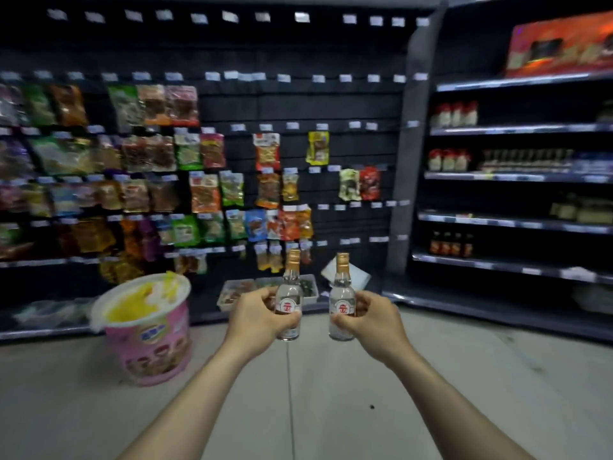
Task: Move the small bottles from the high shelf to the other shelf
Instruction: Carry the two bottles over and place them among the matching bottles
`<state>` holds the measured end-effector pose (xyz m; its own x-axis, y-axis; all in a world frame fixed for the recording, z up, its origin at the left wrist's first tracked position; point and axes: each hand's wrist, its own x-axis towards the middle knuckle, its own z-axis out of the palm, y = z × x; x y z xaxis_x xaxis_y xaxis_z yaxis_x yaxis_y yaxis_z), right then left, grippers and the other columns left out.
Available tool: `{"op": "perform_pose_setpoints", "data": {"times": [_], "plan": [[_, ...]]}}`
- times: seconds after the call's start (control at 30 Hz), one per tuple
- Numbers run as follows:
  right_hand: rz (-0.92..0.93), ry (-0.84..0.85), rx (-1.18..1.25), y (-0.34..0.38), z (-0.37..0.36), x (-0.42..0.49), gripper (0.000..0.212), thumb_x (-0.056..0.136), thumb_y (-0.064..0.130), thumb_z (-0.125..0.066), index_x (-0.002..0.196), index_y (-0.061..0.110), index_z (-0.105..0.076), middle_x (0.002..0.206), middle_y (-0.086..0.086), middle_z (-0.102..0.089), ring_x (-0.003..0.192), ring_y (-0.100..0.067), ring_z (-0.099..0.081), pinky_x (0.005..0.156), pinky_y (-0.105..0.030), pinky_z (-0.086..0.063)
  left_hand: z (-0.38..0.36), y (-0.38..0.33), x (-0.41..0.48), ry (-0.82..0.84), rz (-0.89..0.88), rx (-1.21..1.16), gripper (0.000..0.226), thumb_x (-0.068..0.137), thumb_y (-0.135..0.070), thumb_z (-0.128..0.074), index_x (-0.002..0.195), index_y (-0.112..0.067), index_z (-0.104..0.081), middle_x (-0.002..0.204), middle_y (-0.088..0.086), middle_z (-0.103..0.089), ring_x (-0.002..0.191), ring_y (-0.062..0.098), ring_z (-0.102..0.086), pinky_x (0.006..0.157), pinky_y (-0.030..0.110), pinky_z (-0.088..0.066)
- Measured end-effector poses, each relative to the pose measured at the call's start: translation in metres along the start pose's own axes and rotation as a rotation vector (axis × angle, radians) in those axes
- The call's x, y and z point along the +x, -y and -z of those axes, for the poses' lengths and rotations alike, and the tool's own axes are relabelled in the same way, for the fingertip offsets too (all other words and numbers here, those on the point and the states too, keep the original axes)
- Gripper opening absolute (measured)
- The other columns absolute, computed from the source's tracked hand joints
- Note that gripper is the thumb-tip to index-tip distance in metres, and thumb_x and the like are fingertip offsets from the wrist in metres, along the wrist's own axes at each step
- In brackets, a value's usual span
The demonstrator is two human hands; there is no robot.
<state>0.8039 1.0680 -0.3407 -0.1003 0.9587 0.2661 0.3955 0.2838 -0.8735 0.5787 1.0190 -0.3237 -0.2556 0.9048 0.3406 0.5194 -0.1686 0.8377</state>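
We are in a dim shop, standing on a pale floor [331,393]. In front of us is a dark wall of hanging snack bags [159,180]. To the right is a shelf unit [517,175] with rows of bottles and jars on it. A big pink tub [149,330] sits on the floor to our left.

Our left hand [255,318] is closed around one small bottle [289,295]. Our right hand [371,318] is closed around a second small bottle [342,298]. Both bottles are upright, out in front of us in the air, near each other but not touching. They are not on any shelf right now. We think we are carrying them to the other shelf, but we cannot tell which shelf that is.

The bottles look like clear glass with clear liquid inside and gold caps on top. We think they are light enough for one hand each. Glass is hard and smooth, so it could slip, and it could break if it fell on this hard floor. The best place to hold is around the wide middle, where the red label is. That is where our fingers are now. The thin neck would be a poorer place for our grip. When we set them down, the flat bottom should go down first, softly.
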Motion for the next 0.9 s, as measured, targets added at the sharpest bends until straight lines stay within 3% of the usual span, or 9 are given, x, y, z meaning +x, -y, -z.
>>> {"op": "perform_pose_setpoints", "data": {"times": [0.13, 0.37, 0.6, 0.77, 0.9], "plan": [[-0.027, -0.054, -0.049, -0.043, 0.037, 0.084, 0.027, 0.074, 0.025, -0.091, 0.085, 0.038, -0.070, 0.082, 0.023, -0.077, 0.077, 0.005, -0.072, 0.069, -0.018, -0.059, -0.090, 0.008, 0.090, 0.110, 0.010, -0.083, 0.034, 0.061, -0.025, -0.094, 0.079, -0.036, -0.066, 0.075, -0.030, -0.071, 0.067, -0.007, -0.069, 0.055, 0.008, -0.047], [-0.093, -0.151, -0.075, -0.117, 0.115, 0.208, 0.026, 0.075, 0.028, -0.090, 0.089, 0.038, -0.071, 0.086, 0.027, -0.075, 0.080, 0.004, -0.072, 0.070, -0.017, -0.058, -0.234, 0.006, 0.221, 0.216, 0.006, -0.127, 0.039, 0.061, -0.033, -0.093, 0.081, -0.043, -0.061, 0.079, -0.035, -0.068, 0.072, -0.008, -0.067, 0.055, 0.008, -0.049], [-0.149, -0.240, -0.063, -0.231, 0.203, 0.320, 0.026, 0.075, 0.026, -0.090, 0.086, 0.039, -0.071, 0.086, 0.028, -0.075, 0.081, 0.005, -0.072, 0.073, -0.017, -0.059, -0.403, -0.005, 0.326, 0.289, -0.007, -0.168, 0.036, 0.058, -0.038, -0.091, 0.085, -0.040, -0.067, 0.080, -0.030, -0.071, 0.072, -0.005, -0.070, 0.056, 0.008, -0.049], [-0.146, -0.235, -0.074, -0.311, 0.296, 0.420, 0.029, 0.076, 0.026, -0.089, 0.088, 0.042, -0.068, 0.087, 0.032, -0.074, 0.081, 0.008, -0.071, 0.064, -0.007, -0.053, -0.540, -0.040, 0.409, 0.311, -0.009, -0.184, 0.036, 0.058, -0.037, -0.092, 0.085, -0.040, -0.068, 0.080, -0.027, -0.073, 0.073, -0.003, -0.071, 0.059, 0.012, -0.053], [-0.147, -0.255, -0.082, -0.361, 0.375, 0.500, 0.028, 0.077, 0.026, -0.089, 0.090, 0.041, -0.069, 0.088, 0.030, -0.074, 0.081, 0.007, -0.071, 0.064, -0.008, -0.053, -0.635, -0.079, 0.473, 0.329, -0.017, -0.191, 0.039, 0.060, -0.034, -0.092, 0.089, -0.041, -0.067, 0.081, -0.023, -0.075, 0.075, -0.002, -0.072, 0.065, 0.014, -0.055]]}}
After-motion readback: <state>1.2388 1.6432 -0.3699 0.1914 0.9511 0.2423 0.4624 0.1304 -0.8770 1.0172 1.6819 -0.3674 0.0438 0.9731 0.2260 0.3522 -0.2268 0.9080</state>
